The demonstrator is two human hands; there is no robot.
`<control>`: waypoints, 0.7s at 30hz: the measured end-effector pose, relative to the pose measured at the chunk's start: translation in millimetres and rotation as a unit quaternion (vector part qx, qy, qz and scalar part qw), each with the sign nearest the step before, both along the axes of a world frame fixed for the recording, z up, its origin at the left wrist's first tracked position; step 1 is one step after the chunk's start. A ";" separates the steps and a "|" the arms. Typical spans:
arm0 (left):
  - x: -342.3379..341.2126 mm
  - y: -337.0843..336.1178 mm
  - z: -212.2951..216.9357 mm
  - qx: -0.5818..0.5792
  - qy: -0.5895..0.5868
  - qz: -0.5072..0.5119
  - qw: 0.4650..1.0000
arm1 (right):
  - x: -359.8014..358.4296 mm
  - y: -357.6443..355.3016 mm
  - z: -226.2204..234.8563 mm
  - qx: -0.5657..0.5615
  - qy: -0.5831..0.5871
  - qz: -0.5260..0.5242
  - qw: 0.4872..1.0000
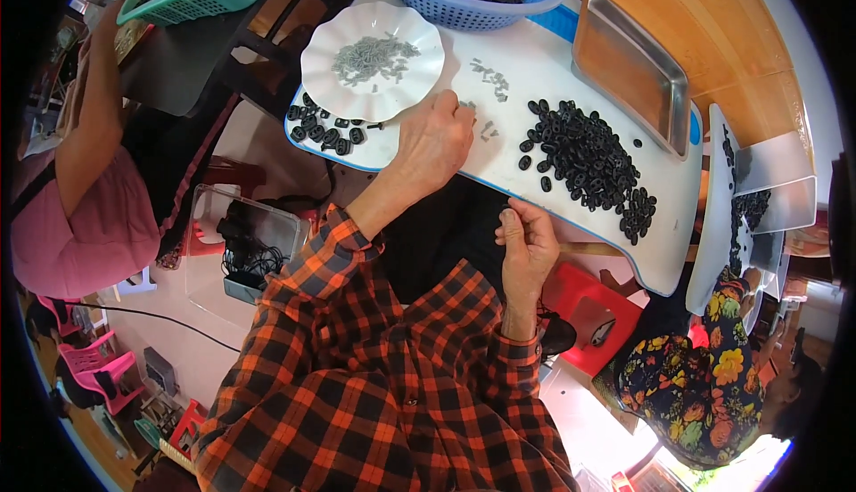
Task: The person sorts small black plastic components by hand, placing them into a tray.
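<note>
My left hand rests at the white table's near edge, fingers pinched together beside small grey pieces; whatever they grip is hidden. Just off that edge, my right hand is closed, thumb against forefinger. Something small and dark may be at its fingertips, but I cannot make it out. A scalloped white plate bearing many grey pieces stands beyond my left hand. Small black oval parts with holes form a heap right of centre. More black parts lie by the plate at the left end.
A blue basket of black parts and a metal tray stand at the table's far side. One person in pink is at left, another in a floral top at right. A red stool stands below the table.
</note>
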State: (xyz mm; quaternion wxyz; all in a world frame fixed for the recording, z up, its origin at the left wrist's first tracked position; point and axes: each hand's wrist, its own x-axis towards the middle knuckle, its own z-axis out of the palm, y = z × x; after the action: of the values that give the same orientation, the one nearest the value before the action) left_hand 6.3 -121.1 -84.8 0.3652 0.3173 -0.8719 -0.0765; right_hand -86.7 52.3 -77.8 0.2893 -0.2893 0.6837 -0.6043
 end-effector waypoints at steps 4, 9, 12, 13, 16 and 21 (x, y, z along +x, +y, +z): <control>-5.4 1.2 -0.9 -0.006 -0.024 0.001 1.000 | -1.1 -0.2 -1.0 -0.010 -0.013 -0.001 1.000; -5.4 -1.2 -0.2 -0.060 -0.068 0.013 0.996 | 0.5 -1.4 -1.3 -0.009 0.035 0.033 0.999; -3.4 1.6 3.0 -0.054 -0.010 -0.008 0.998 | -2.7 1.9 -1.1 -0.003 0.055 0.044 0.997; -1.8 6.4 6.4 -0.055 -0.008 -0.014 0.998 | -3.5 2.2 -1.7 -0.003 0.057 0.038 0.998; 9.9 34.3 19.9 0.097 0.099 -0.049 0.989 | -3.2 -1.0 -0.1 -0.041 0.006 -0.005 0.999; 18.6 69.9 20.9 0.503 0.171 -0.189 0.826 | 0.3 -8.8 7.3 -0.114 0.075 -0.043 0.990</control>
State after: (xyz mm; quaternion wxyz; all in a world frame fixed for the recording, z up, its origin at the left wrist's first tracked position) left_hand 24.9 -51.2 -63.9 0.2767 0.2680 -0.6786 -0.6254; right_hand -86.4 43.5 -70.4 0.1755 -0.3351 0.6418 -0.6670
